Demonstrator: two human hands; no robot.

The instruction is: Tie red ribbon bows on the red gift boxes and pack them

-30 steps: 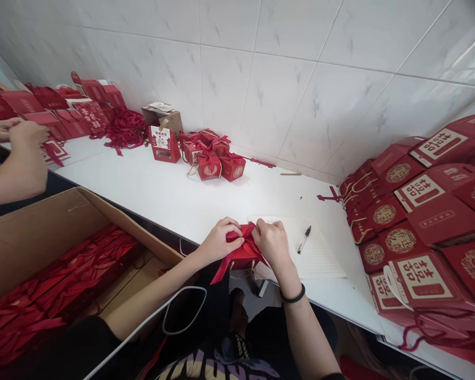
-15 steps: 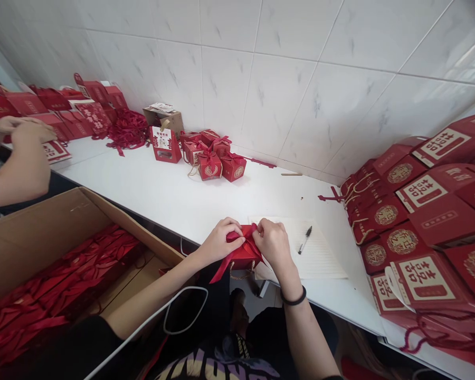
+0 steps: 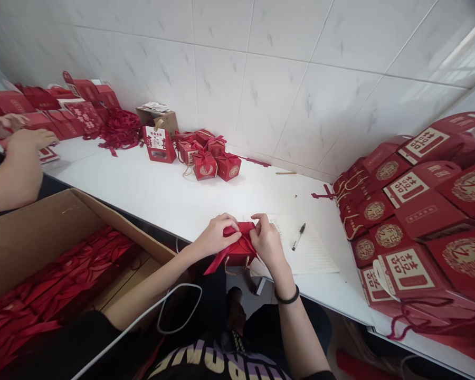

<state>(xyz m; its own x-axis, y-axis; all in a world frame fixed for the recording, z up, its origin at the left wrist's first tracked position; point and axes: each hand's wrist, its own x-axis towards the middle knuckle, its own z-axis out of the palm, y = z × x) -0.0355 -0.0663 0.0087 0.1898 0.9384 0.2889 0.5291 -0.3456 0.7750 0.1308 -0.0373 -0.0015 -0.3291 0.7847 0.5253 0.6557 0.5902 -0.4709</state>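
A small red gift box (image 3: 239,259) with a twisted gold cord handle sits at the table's front edge, right before me. Red ribbon (image 3: 218,259) lies over its top, one tail hanging off toward the lower left. My left hand (image 3: 220,235) pinches the ribbon at the box's upper left. On the other side, my right hand (image 3: 266,238) has its fingers closed on the ribbon near the top. The ribbon's middle is partly hidden by my fingers, so I cannot tell how it is tied.
A cardboard carton (image 3: 77,211) of ribboned red boxes stands at left. Finished-looking red boxes (image 3: 206,163) cluster near the wall. A pen (image 3: 298,236) lies on lined paper (image 3: 314,253). Stacked red boxes (image 3: 411,216) fill the right side. Another person's hands (image 3: 27,137) work far left.
My right hand's fingers have shifted slightly on the ribbon, and more of the box top shows between my hands. The other person's hands have moved apart. The view has turned slightly right.
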